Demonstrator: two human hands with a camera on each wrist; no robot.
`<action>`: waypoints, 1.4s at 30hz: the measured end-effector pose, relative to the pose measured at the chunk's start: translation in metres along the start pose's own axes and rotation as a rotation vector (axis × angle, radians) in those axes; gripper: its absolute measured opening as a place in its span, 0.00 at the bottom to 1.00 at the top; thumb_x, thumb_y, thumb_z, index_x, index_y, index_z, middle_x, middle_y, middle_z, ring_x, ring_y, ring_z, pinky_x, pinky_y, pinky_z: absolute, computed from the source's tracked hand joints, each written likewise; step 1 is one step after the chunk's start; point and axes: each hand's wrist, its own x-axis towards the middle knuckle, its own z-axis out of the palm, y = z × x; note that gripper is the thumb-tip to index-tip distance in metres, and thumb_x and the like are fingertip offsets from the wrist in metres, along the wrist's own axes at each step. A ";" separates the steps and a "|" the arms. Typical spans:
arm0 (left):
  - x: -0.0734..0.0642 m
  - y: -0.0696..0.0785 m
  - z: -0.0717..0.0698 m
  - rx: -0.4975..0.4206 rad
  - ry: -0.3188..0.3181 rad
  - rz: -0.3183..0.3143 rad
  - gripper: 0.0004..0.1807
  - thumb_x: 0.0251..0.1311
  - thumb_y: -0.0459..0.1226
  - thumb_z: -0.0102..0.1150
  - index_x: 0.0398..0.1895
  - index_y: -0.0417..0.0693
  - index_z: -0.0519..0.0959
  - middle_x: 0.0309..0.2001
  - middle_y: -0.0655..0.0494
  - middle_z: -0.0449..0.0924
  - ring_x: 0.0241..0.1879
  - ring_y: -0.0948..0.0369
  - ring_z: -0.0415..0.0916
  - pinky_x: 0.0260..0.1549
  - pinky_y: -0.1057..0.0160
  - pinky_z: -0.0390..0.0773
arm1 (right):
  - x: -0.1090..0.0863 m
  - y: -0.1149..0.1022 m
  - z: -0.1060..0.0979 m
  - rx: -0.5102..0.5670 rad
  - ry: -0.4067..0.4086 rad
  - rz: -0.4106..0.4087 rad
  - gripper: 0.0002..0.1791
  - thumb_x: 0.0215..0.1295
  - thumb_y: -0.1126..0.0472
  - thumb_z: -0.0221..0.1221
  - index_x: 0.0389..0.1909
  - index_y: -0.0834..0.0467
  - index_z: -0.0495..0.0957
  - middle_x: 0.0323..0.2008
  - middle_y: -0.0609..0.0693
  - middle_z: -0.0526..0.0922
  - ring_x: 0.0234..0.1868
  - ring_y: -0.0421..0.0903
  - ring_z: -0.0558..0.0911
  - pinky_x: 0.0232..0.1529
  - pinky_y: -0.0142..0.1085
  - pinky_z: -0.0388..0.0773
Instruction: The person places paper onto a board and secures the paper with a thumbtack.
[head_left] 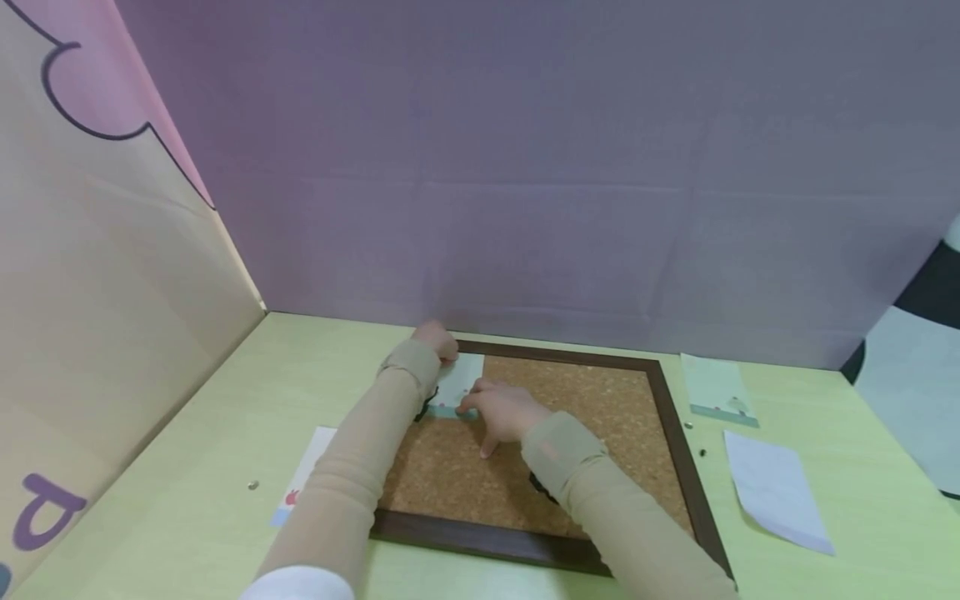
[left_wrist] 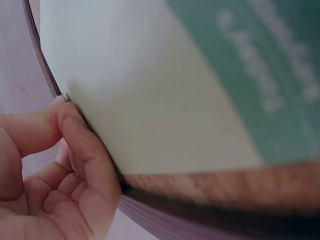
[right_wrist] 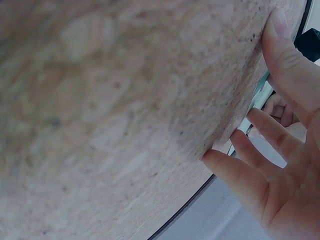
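A cork board (head_left: pixel 570 433) in a dark brown frame lies flat on the table. A pale sheet of paper with a green band (head_left: pixel 459 379) covers its far left corner. There my left hand (head_left: pixel 437 340) pinches a small thumbtack (left_wrist: pixel 65 96) between thumb and index finger at the sheet's corner; the tack is mostly hidden by the fingertips. My right hand (head_left: pixel 506 410) rests with fingers spread, its fingertips touching the board and the sheet's lower right part. In the right wrist view, the fingers (right_wrist: pixel 245 175) are fairly straight and hold nothing.
Right of the board lie another green-banded sheet (head_left: pixel 720 390), a blank white sheet (head_left: pixel 780 492) and two small tacks (head_left: pixel 688 425). Left of it are a sheet with a red print (head_left: pixel 303 475), partly under my left forearm, and a tack (head_left: pixel 252 485). A grey-purple partition (head_left: pixel 540 183) stands behind.
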 end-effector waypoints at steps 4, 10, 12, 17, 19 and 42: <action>-0.001 -0.001 0.000 -0.010 -0.012 0.002 0.04 0.52 0.28 0.54 0.21 0.39 0.74 0.28 0.46 0.72 0.12 0.62 0.55 0.13 0.67 0.60 | 0.001 0.001 0.001 -0.006 0.001 0.000 0.36 0.44 0.55 0.73 0.59 0.44 0.74 0.63 0.46 0.68 0.64 0.50 0.68 0.55 0.47 0.75; -0.004 -0.002 -0.002 0.022 -0.016 0.003 0.12 0.52 0.28 0.53 0.13 0.44 0.70 0.26 0.47 0.73 0.11 0.62 0.54 0.12 0.68 0.59 | 0.000 -0.001 0.000 0.004 -0.006 -0.010 0.36 0.45 0.56 0.73 0.59 0.45 0.73 0.63 0.46 0.68 0.64 0.51 0.68 0.54 0.47 0.75; -0.006 0.000 -0.002 0.033 -0.019 0.019 0.13 0.50 0.27 0.51 0.11 0.45 0.68 0.28 0.46 0.73 0.12 0.62 0.53 0.12 0.68 0.58 | -0.001 -0.001 0.000 0.006 -0.003 -0.005 0.36 0.45 0.56 0.73 0.59 0.45 0.74 0.62 0.46 0.68 0.63 0.50 0.68 0.53 0.46 0.75; -0.017 0.005 -0.003 0.077 -0.016 0.059 0.09 0.52 0.27 0.49 0.17 0.43 0.70 0.36 0.44 0.76 0.21 0.59 0.61 0.17 0.67 0.62 | -0.005 -0.001 -0.001 0.010 -0.005 -0.005 0.35 0.45 0.56 0.73 0.59 0.45 0.74 0.63 0.47 0.68 0.64 0.51 0.67 0.55 0.47 0.74; -0.025 0.008 -0.004 0.089 -0.014 0.070 0.07 0.55 0.28 0.48 0.23 0.41 0.74 0.39 0.44 0.77 0.28 0.56 0.67 0.21 0.66 0.67 | -0.006 -0.002 -0.001 0.018 -0.010 -0.005 0.36 0.45 0.56 0.73 0.59 0.45 0.74 0.63 0.47 0.67 0.65 0.51 0.67 0.56 0.47 0.74; -0.038 0.011 -0.004 0.127 0.020 0.144 0.06 0.56 0.27 0.47 0.29 0.38 0.76 0.39 0.45 0.77 0.35 0.54 0.70 0.29 0.64 0.72 | -0.007 -0.001 0.001 0.001 0.006 -0.003 0.36 0.44 0.56 0.73 0.58 0.46 0.74 0.61 0.47 0.69 0.63 0.50 0.69 0.56 0.47 0.74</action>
